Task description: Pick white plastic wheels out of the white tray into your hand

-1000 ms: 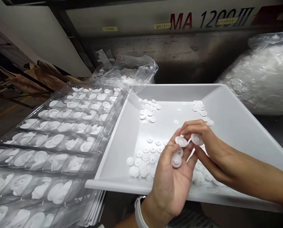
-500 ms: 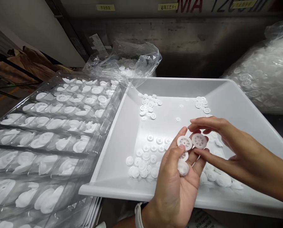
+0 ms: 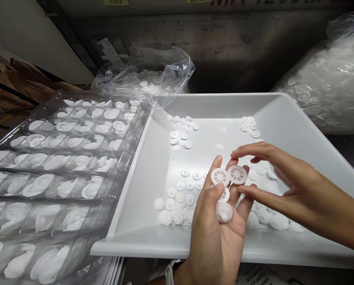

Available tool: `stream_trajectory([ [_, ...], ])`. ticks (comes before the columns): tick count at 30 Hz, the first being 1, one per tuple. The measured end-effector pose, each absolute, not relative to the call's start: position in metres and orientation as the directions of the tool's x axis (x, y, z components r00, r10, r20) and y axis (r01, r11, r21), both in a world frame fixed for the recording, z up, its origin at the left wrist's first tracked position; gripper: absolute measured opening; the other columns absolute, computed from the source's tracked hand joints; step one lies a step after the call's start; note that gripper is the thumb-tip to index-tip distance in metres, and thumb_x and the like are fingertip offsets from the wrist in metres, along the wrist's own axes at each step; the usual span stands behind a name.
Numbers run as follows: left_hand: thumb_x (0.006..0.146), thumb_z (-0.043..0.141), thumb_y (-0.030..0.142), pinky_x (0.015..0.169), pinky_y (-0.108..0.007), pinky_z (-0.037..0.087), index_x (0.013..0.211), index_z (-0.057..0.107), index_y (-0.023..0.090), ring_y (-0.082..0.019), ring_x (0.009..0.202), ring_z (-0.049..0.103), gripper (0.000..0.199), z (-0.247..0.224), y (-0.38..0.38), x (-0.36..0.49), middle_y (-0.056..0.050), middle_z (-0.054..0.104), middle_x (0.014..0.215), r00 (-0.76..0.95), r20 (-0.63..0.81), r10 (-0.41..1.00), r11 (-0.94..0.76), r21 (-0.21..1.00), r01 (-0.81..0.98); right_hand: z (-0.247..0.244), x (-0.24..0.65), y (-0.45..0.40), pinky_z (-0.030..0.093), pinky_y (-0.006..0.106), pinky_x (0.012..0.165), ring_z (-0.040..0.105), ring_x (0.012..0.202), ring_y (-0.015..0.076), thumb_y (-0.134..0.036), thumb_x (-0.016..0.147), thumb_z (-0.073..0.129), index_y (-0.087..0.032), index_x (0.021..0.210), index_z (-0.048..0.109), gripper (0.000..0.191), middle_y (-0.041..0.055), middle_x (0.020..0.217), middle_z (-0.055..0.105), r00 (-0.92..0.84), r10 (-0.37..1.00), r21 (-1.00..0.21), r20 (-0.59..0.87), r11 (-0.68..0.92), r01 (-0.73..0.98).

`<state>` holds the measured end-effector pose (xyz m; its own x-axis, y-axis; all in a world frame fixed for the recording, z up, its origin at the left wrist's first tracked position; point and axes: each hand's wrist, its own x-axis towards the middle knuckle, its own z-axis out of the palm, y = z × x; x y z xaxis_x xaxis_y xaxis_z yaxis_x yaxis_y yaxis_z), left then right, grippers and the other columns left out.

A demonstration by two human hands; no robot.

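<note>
My left hand (image 3: 215, 229) is palm up, its thumb pressing down on white plastic spoked wheels. At its fingertips a spoked wheel (image 3: 220, 177) sits edge to edge with a second, slightly tilted spoked wheel (image 3: 237, 174). Below them a smaller spoked wheel (image 3: 224, 194) is partly hidden by the thumb, and a rounded white toothed piece (image 3: 224, 212) rests on the palm. My right hand (image 3: 267, 174) is beside the second wheel, thumb and index finger spread apart around its right side, with no grip visible.
Under both hands stands a white tray (image 3: 150, 243) with loose wheels and discs in groups. To the left, a clear plastic blister tray (image 3: 105, 202) holds white parts in compartments. An open clear bag (image 3: 177, 71) lies behind; a full bag (image 3: 334, 87) stands at right.
The left hand and its wheels have shifted left in view, more than the tray has. The right hand has moved left less, and its fingers now sit further right relative to the second wheel.
</note>
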<state>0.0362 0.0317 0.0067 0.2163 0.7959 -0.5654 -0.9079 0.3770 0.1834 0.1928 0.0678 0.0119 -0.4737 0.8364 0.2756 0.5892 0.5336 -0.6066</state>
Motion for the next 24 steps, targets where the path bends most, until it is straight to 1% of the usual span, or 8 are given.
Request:
stream_trajectory([
  [3,0.097,0.056,0.019,0.096,-0.031,0.06,0.136,0.061,0.025,-0.02,0.121,0.068,0.04,0.002,0.029,0.037,-0.006,0.072,0.13,0.199,-0.566,0.8,0.354,0.178,-0.918,0.014,0.191,0.063,0.049,0.018,0.097,0.056,0.117,0.0133,-0.033,0.1,0.065,-0.023,0.129,0.054,0.033,0.0035,0.127,0.056,-0.575,0.737,-0.55,0.354,0.662,0.51],
  [7,0.099,0.053,0.032,0.1,-0.031,0.058,0.137,0.062,0.029,-0.02,0.117,0.07,0.039,-0.004,0.026,0.037,-0.004,0.07,0.134,0.234,-0.567,0.79,0.384,0.159,-0.909,0.016,0.181,0.054,0.05,0.031,0.077,0.058,0.088,0.0172,-0.019,0.104,0.052,-0.015,0.113,0.062,0.014,0.0054,0.104,0.063,-0.773,0.482,-0.33,0.412,0.87,0.367],
  [9,0.1,0.05,0.037,0.103,-0.029,0.055,0.136,0.063,0.029,-0.02,0.119,0.069,0.04,-0.006,0.026,0.036,-0.004,0.07,0.134,0.248,-0.557,0.792,0.393,0.155,-0.906,0.016,0.175,0.052,0.047,0.035,0.07,0.057,0.076,0.0176,-0.012,0.107,0.037,-0.011,0.109,0.063,0.026,0.0063,0.094,0.067,-0.802,0.407,-0.222,0.436,0.913,0.342],
  [12,0.1,0.049,0.039,0.106,-0.033,0.053,0.137,0.063,0.029,-0.021,0.12,0.069,0.04,-0.006,0.027,0.037,-0.004,0.07,0.135,0.232,-0.557,0.797,0.372,0.151,-0.916,0.015,0.17,0.051,0.048,0.034,0.07,0.062,0.081,0.0181,-0.012,0.109,0.028,-0.011,0.106,0.063,0.036,0.0112,0.104,0.07,-0.803,0.407,-0.164,0.436,0.913,0.374],
  [15,0.1,0.051,0.04,0.106,-0.035,0.053,0.137,0.062,0.029,-0.021,0.119,0.069,0.04,-0.004,0.029,0.038,-0.004,0.071,0.133,0.216,-0.594,0.774,0.379,0.163,-0.911,0.009,0.172,0.048,0.051,0.032,0.074,0.065,0.092,0.0203,-0.016,0.109,0.034,-0.014,0.103,0.065,0.032,0.012,0.11,0.068,-0.793,0.465,-0.218,0.393,0.885,0.41],
  [18,0.1,0.051,0.041,0.107,-0.036,0.052,0.14,0.059,0.027,-0.022,0.12,0.069,0.043,-0.001,0.029,0.038,-0.006,0.072,0.13,0.205,-0.61,0.765,0.377,0.166,-0.911,0.004,0.175,0.042,0.054,0.033,0.073,0.067,0.093,0.0213,-0.022,0.108,0.037,-0.019,0.102,0.068,0.032,0.0083,0.113,0.068,-0.816,0.509,-0.256,0.274,0.856,0.448],
  [21,0.101,0.05,0.038,0.103,-0.034,0.054,0.141,0.058,0.028,-0.021,0.117,0.07,0.042,0.0,0.028,0.038,-0.006,0.072,0.129,0.211,-0.591,0.779,0.369,0.159,-0.916,0.005,0.178,0.037,0.058,0.033,0.069,0.069,0.092,0.0224,-0.024,0.107,0.034,-0.023,0.12,0.065,0.034,0.0067,0.114,0.069,-0.807,0.548,-0.279,0.22,0.828,0.486],
  [24,0.1,0.05,0.034,0.093,-0.028,0.057,0.142,0.056,0.028,-0.019,0.114,0.072,0.043,-0.001,0.028,0.036,-0.006,0.072,0.13,0.211,-0.544,0.812,0.339,0.145,-0.93,0.009,0.184,0.037,0.063,0.034,0.069,0.071,0.089,0.0245,-0.034,0.103,0.048,-0.033,0.138,0.057,0.036,0.0039,0.113,0.07,-0.728,0.659,-0.446,0.191,0.719,0.533],
])
